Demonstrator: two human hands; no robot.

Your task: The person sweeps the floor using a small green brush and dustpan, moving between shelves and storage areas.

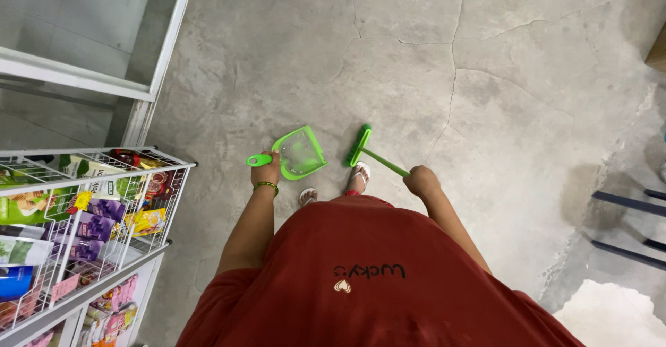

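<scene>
Below, the left hand (267,170) has its grip clamped on the handle of a green dustpan (300,153), held just above the cracked concrete floor (485,76) ahead of the person's sandalled feet. Just beside it, the right hand (421,179) is closed around the handle of a green broom (361,147), whose head rests on the floor near the right foot. A white wire rack (90,201) of snack packets stands at the left.
</scene>
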